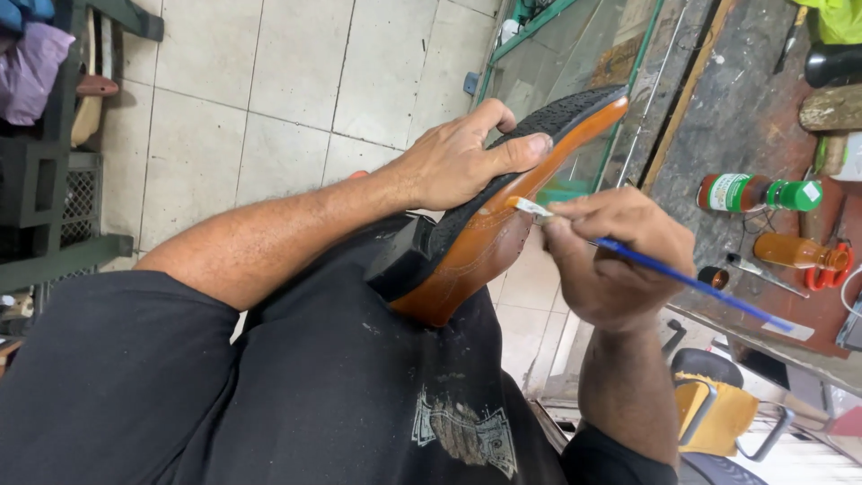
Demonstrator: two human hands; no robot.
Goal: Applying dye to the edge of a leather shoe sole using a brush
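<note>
Over a pale tiled floor (269, 81), the tan shoe (503, 211) lies sole-up at frame centre, its long axis running from heel at lower left to toe at upper right, the left hand (458, 162) clasping its sole while the right hand (611, 260), nearer below it, pinches a blue brush (691, 283) whose tip touches the side.

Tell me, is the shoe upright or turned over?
Turned over: the shoe's black sole faces up under the left hand, while the right hand brushes its side.
</note>
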